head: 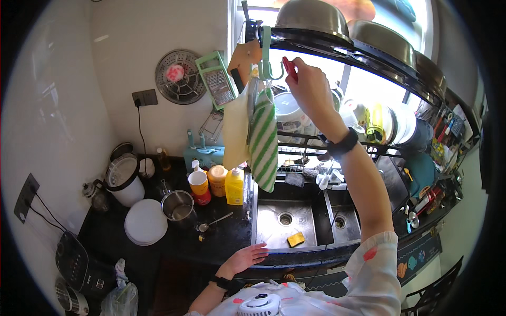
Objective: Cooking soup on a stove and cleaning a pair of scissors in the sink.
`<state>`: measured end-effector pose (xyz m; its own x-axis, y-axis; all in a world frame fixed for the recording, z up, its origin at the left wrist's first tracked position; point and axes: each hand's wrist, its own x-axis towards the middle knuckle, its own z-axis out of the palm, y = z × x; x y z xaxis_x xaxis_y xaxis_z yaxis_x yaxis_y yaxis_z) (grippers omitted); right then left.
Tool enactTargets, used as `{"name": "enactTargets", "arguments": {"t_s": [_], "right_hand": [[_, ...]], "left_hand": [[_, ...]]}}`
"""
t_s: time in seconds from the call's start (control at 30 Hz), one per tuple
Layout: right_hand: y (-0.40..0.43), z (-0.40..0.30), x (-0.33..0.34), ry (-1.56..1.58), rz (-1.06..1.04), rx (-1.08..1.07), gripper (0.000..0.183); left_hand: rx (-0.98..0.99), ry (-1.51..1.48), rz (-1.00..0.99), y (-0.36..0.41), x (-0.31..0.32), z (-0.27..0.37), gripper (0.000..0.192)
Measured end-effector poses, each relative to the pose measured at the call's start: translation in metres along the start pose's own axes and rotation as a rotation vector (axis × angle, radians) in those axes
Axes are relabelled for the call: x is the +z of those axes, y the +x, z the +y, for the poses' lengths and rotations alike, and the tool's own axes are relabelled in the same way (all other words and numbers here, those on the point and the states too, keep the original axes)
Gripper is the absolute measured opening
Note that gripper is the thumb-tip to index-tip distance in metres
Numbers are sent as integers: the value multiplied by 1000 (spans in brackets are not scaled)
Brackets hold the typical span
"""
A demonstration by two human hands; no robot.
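My right hand [314, 89] is raised to the rack above the sink and grips a small red object [290, 68], perhaps a clip or handle. That object is beside the curved end of a green plastic hook [267, 55] hung on the rack; I cannot tell if they touch. From the hook hang a green-and-white striped cloth [264, 142] and a pale yellow cloth [236, 130]. Low by the front edge of the sink, my left hand [247, 257] holds nothing, its fingers apart. A yellow sponge [295, 239] lies in the steel double sink [272, 213].
Metal basins [312, 19] stand upside down on the upper rack [379, 63]. Left of the sink are a yellow bottle [235, 187], a steel pot [178, 205], a spoon [215, 222] and white plates [146, 223]. A dish rack with plates [403, 124] stands behind the sink.
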<state>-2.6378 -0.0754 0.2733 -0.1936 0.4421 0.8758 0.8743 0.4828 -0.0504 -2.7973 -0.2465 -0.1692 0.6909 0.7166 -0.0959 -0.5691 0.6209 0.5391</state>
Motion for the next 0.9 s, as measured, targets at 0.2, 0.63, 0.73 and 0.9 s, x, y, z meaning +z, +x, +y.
{"name": "enactTargets", "arguments": {"t_s": [0.2,0.63,0.73,0.9], "right_hand": [[6,-6,6,-109,-7,-88,12],[-61,-24,7,-95,-135,-60,30],[-109,-4,7,166,-188,22,30],[-245,57,40,339,-584,338,23]], "left_hand": [[32,-67,204,-29,-19,-4,38],[-7,-111,262,-14,-30,-14,30],[33,-97,316,-12,-34,-11,27],[93,131,560,-18,-28,-6,22]]}}
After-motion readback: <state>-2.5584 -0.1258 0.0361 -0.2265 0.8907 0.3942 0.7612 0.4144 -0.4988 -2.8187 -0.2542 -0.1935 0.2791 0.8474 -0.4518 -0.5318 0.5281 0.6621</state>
